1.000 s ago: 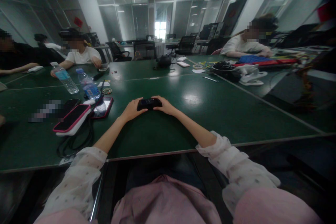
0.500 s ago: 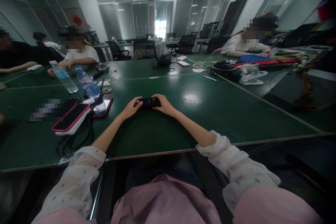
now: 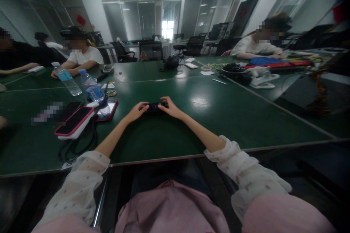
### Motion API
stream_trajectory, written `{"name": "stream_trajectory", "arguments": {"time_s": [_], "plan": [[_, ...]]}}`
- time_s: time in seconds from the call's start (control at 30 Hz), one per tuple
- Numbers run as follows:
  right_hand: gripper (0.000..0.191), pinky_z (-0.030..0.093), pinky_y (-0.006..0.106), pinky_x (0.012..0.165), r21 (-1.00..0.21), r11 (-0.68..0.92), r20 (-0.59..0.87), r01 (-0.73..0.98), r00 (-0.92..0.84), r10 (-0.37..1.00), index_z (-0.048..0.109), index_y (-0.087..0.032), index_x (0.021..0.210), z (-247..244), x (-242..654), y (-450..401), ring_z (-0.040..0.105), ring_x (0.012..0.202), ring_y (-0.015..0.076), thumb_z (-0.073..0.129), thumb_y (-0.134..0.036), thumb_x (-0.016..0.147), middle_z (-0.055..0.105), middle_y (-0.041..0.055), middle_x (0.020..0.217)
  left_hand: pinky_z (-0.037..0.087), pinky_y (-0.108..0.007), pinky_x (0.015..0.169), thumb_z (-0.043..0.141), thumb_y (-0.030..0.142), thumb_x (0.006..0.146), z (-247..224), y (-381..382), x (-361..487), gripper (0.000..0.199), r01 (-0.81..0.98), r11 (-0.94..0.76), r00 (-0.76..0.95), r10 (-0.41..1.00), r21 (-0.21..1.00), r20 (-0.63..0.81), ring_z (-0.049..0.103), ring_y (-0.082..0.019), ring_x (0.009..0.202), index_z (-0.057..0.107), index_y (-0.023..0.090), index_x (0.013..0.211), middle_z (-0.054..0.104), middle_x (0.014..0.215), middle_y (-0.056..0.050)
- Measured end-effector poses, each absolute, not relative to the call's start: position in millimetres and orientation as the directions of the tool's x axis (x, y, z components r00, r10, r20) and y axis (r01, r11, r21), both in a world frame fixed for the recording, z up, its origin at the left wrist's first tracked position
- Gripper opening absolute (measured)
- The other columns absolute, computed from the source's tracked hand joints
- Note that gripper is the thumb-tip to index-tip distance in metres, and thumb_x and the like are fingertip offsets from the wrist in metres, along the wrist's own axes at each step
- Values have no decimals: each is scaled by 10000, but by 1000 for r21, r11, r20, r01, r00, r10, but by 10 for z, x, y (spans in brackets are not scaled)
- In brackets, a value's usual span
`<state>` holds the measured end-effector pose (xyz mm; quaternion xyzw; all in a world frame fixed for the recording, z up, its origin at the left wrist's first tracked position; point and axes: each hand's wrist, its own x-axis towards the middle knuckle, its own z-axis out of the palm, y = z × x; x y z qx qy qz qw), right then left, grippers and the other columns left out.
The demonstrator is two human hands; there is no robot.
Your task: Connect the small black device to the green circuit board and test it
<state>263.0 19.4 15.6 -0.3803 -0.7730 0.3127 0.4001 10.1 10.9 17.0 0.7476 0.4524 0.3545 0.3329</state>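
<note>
A dark smartphone point(image 3: 153, 107) is held sideways above the green table point(image 3: 164, 134), its dim screen facing me. At its left end my left hand point(image 3: 137, 111) is closed round it, the thumb along the edge. My right hand point(image 3: 171, 108) grips the opposite end, with its thumb over the screen. The fingers behind the phone are mostly hidden. Left of my hands lie a tablet with a red rim point(image 3: 108, 111) and a phone in a pink case point(image 3: 74, 122) on a white object.
Two water bottles, a nearer one point(image 3: 91, 85) and a farther one point(image 3: 67, 79), stand beyond the devices with a tape roll point(image 3: 111, 93). Black cables point(image 3: 79, 149) trail near the front edge. A pen point(image 3: 219, 81) and a black bag point(image 3: 235, 74) lie right. Other people sit around the table.
My right thumb has moved left, from the phone's edge onto its screen. Across the table at left, a person's hands have shifted slightly.
</note>
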Motion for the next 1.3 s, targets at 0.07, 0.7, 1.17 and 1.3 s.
{"name": "stream_trajectory", "arguments": {"time_s": [0.07, 0.7, 1.17, 1.3], "plan": [[552, 444, 454, 929, -855, 441, 314, 272, -404, 859, 446, -211, 1232, 159, 2643, 213, 561, 1045, 240, 555, -564, 822, 564, 104, 1108, 487, -382, 847, 510, 555, 829, 163, 119, 97, 549, 431, -367, 344, 911, 825, 226, 625, -211, 944, 525, 180, 1229, 644, 1029, -87], [503, 452, 421, 956, -912, 364, 230, 189, -500, 835, 546, -193, 1149, 311, 2700, 107, 604, 1003, 203, 729, -390, 725, 619, 74, 1098, 497, -393, 831, 670, 515, 723, 294, -25, 108, 656, 334, -213, 332, 938, 918, 97, 640, -233, 935, 503, 175, 1259, 668, 1013, -97], [475, 476, 405, 896, -885, 400, 256, 240, -468, 846, 556, -200, 1137, 298, 2689, 128, 602, 957, 195, 720, -380, 729, 615, 68, 1087, 409, -475, 1012, 677, 495, 720, 264, -1, 97, 612, 337, -259, 329, 933, 905, 145, 539, -282, 1182, 537, 202, 1238, 588, 1248, -120], [471, 484, 399, 883, -882, 390, 242, 264, -458, 856, 550, -198, 1151, 300, 2692, 141, 597, 963, 195, 703, -385, 747, 611, 72, 1093, 388, -476, 1043, 706, 461, 701, 284, -21, 93, 645, 378, -319, 369, 913, 869, 175, 520, -278, 1206, 509, 225, 1268, 547, 1307, -105]]}}
